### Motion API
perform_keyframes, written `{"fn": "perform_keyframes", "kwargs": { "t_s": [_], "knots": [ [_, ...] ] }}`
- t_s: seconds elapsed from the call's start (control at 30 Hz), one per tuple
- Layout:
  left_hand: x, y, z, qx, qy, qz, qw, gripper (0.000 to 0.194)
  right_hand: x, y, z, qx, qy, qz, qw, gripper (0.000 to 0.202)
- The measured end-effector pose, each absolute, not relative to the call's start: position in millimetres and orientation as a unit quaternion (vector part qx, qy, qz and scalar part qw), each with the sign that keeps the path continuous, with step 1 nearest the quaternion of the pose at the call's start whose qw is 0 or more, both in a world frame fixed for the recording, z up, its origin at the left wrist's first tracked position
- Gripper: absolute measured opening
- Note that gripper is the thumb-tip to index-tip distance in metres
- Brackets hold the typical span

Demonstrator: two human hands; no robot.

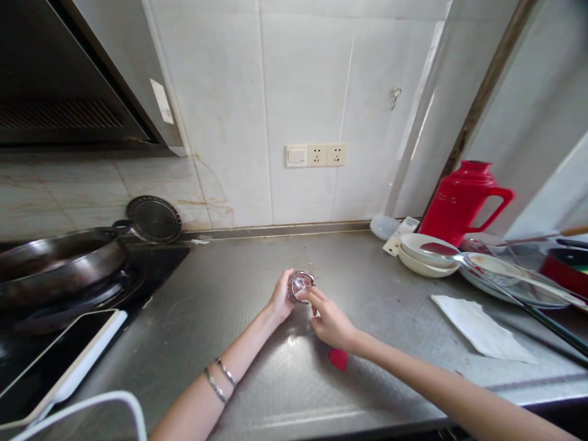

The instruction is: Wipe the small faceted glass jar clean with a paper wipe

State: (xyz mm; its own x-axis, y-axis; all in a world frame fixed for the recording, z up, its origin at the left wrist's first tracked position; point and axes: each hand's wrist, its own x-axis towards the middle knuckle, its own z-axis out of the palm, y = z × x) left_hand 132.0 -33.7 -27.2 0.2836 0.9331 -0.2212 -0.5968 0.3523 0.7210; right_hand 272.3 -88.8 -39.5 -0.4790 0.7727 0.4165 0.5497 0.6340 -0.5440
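Note:
My left hand [281, 297] is wrapped round the side of a small clear glass [301, 282], whose round mouth faces up toward me. Something pale or shiny shows inside it, too small to make out. Over the near right side of the rim, my right hand [336, 323] has its fingers bent together, the tips at or just inside the mouth. Whatever those fingertips may pinch is hidden. A small red piece [338, 359] lies on the steel counter [257, 380] just below my right wrist.
On the left, a pan [64, 269] sits on the black stove, near a phone [55, 367] with a white cable [105, 397]. At right stand a red thermos [459, 202], stacked white bowls [429, 260], a ladle [523, 278] and a paper napkin [480, 327]. Sockets [327, 155] are on the tiled wall.

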Motion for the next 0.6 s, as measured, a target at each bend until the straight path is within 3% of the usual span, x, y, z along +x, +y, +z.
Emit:
{"fn": "perform_keyframes", "kwargs": {
  "t_s": [0.13, 0.37, 0.5, 0.6],
  "knots": [
    [131.2, -34.2, -27.2, 0.233, 0.306, 0.541, 0.748, 0.034, 251.0, -87.3, -48.5, -0.409, -0.775, 0.23, 0.423, 0.056],
    [129.8, -37.7, -18.0, 0.221, 0.283, 0.54, 0.761, 0.035, 250.1, -69.2, -44.4, -0.374, -0.761, 0.22, 0.482, 0.015],
    [127.6, -36.1, -14.5, 0.23, 0.252, 0.553, 0.76, 0.032, 263.4, -63.8, -39.0, -0.374, -0.803, 0.144, 0.44, 0.012],
    [123.2, -31.5, -15.4, 0.236, 0.244, 0.539, 0.771, 0.036, 278.6, -64.2, -23.2, -0.374, -0.865, 0.042, 0.33, 0.015]
  ]
}}
